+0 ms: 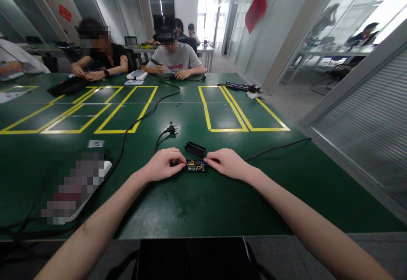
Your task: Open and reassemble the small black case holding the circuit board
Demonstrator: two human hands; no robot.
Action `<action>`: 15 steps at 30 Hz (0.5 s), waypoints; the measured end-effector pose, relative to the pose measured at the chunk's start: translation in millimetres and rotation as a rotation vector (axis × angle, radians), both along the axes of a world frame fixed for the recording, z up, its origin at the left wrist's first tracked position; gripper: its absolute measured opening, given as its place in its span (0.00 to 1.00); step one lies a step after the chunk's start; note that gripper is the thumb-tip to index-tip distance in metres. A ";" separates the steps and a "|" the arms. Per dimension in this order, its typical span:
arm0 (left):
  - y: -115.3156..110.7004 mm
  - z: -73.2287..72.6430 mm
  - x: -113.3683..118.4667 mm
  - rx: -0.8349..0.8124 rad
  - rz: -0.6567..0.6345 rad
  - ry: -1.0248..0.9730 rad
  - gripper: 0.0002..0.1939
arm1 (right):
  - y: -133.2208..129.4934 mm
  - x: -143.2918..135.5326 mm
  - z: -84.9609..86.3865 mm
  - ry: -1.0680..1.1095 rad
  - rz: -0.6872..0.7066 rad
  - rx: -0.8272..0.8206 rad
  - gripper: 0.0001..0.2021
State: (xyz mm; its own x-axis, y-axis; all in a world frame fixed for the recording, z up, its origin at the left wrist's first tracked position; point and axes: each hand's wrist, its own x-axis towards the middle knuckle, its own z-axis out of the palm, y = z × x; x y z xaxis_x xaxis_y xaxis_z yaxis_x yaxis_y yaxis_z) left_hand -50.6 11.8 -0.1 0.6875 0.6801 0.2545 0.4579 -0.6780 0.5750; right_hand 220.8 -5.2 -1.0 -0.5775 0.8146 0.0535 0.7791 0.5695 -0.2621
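Item: lower case [197,172], one; black, narrow, oblong, open at the top. Lies on the green table [178,212], directly between the fingertips of both hands, long side running from one hand to the other.

Contents of same: circuit board [192,169], green, crowded with small parts; two ring-shaped coils of orange-copper colour, some blue pieces, a yellow strip. Finer details too small to read.

Left hand [167,164]: thumb and forefinger brought together at the tips, a small gap showing behind them; tips closed on the left end of the lower case.

Right hand [227,163]: thumb and forefinger pressed close, tips gripping the right end of the lower case. Remaining fingers of this hand folded, partly hidden.

Cover [195,149], one: black, shallow, trough-shaped, hollow side showing. Sits just beyond the lower case, between the two sets of fingers, set at a slant; untouched by either hand.

Plug [172,129], black, pronged, on a short curved cord: beyond the left fingers, the cord running down behind that hand.

Cable [276,149], thin, black: leads from behind the right hand outward to the right.

White-edged object [106,174], mostly blurred by pixelation: well to the left of the left fingers, beside a numbered card [96,143].
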 end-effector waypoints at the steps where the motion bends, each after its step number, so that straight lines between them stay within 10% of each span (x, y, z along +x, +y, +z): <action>1: -0.1 0.3 0.4 0.004 -0.005 0.004 0.08 | 0.3 0.1 0.1 -0.012 0.007 0.016 0.15; 15: -4.4 -4.6 4.3 0.133 -0.012 0.051 0.09 | 0.5 -2.5 -7.3 -0.059 0.134 0.308 0.12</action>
